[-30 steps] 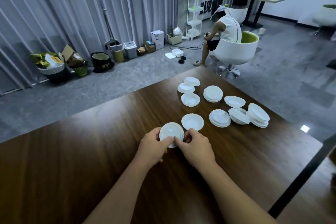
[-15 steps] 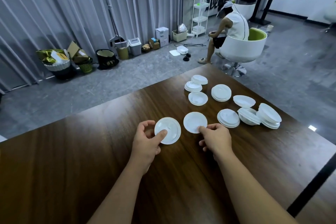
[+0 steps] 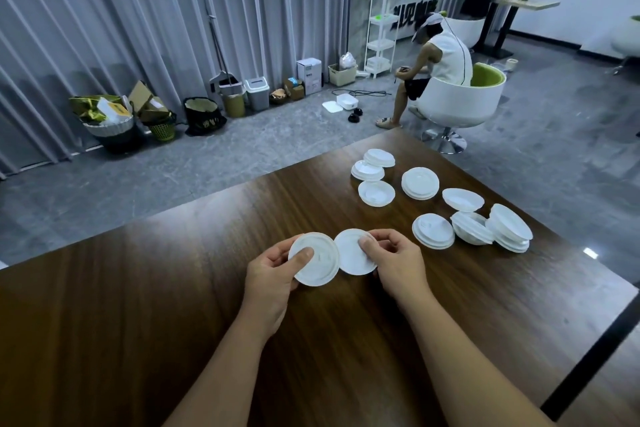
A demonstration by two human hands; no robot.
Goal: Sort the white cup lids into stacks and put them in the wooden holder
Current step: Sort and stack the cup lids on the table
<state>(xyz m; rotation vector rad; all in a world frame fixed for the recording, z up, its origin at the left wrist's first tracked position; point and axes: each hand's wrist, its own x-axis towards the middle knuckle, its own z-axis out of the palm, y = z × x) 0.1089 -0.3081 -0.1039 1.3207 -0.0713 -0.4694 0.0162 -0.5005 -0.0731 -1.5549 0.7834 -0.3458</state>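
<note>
Head view, step in hand: the left hand point(image 3: 273, 274) is gripping one white lid point(image 3: 320, 258), thumb pressing on its top face and fingers curling behind the rim; the right hand point(image 3: 394, 262) is pinching a second lid point(image 3: 351, 253) by its edge at 3 o'clock. The two discs are overlapping slightly, the left one in front.

Head view, doing it well: in my judgement the lids are being brought together for nesting, so both should be facing the same way up, with rims lined up before any pressing. Light pressure at the rim looks wiser than squeezing the middle, since thin plastic may be buckling easily.

Head view, where the rest is lying: loose lids and low stacks point(image 3: 420, 184) are sitting toward 1 and 2 o'clock of the hands, some leaning on each other point(image 3: 509, 229). No wooden holder is showing.

Head view, materials: the lids are looking thin, matte white, round, with a raised rim and moulded centre; some are lying dished side up.

Head view, surface: the table point(image 3: 173, 305) is showing dark, glossy wood grain, likely slippery under plastic.
</note>
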